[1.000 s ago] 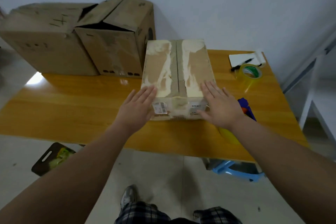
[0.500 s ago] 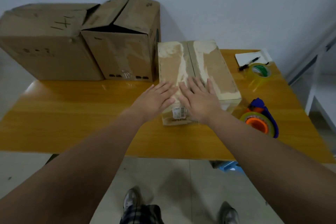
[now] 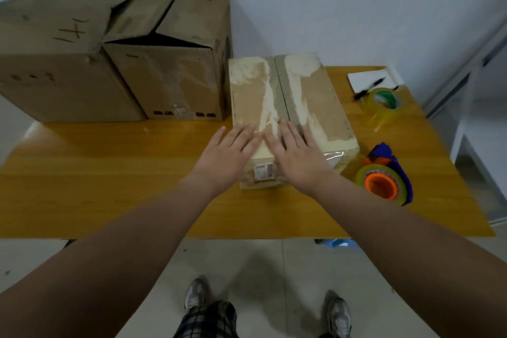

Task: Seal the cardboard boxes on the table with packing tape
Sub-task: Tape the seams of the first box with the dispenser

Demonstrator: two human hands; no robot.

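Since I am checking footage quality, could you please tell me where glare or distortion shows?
Head view: glare whitens the table's far left corner, and plastic film glints on the small box's near side; the wide lens swells the forearms toward the bottom corners; light is dim.

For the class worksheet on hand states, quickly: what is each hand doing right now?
Left hand: open, fingers straight, resting flat on the small box.
Right hand: open, flat on the same box, holding nothing.
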